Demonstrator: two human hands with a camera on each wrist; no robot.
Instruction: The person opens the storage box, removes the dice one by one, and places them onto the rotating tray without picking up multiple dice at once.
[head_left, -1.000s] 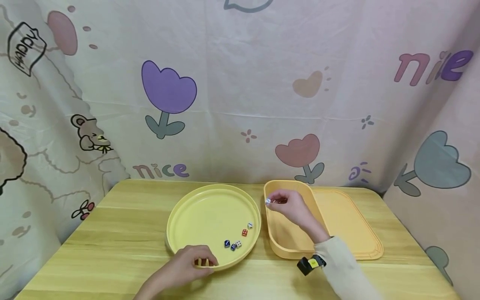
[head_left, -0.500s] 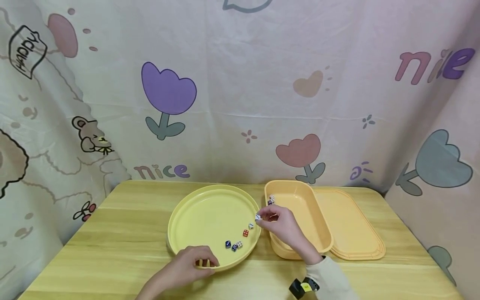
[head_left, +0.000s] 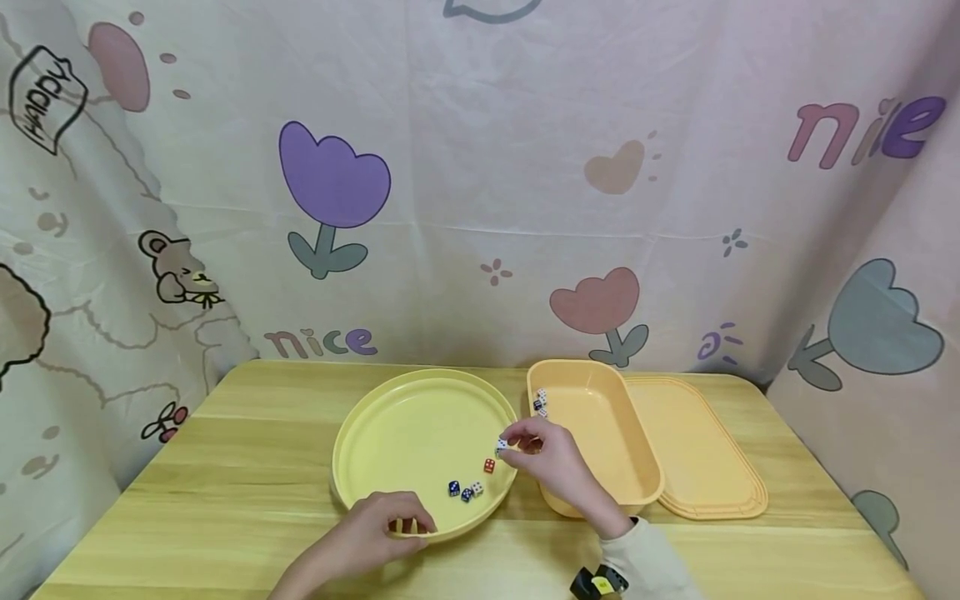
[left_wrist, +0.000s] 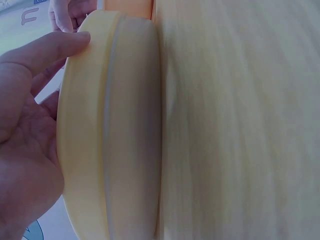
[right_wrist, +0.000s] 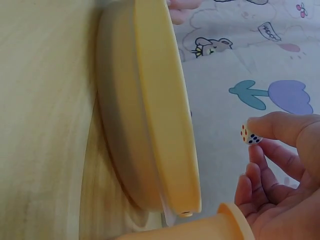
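Observation:
Between thumb and index finger, my right hand [head_left: 551, 458] pinches a white die [right_wrist: 250, 134] with red and dark pips, over the right side of the round yellow tray [head_left: 405, 425]. In the head view it overlaps a white die that lay there, now mostly hidden. A red die [head_left: 489, 466] lies close by in the tray; nearer the front are a white die [head_left: 477, 488] and two dark blue dice [head_left: 454, 488]. My left hand [head_left: 375, 529] grips the tray's near rim, the thumb [left_wrist: 70, 44] on its outer side and the fingers over the inside.
Right of the tray stands an orange rectangular box [head_left: 600, 442] with several small dice [head_left: 537, 405] along its left wall. A flat orange lid [head_left: 708, 450] lies beside the box on the wooden table [head_left: 225, 467]. A printed curtain [head_left: 465, 167] hangs behind.
My right hand has carried the white die from over the box, leftward and toward me, across the rim to above the tray. The left hand stays on the tray rim.

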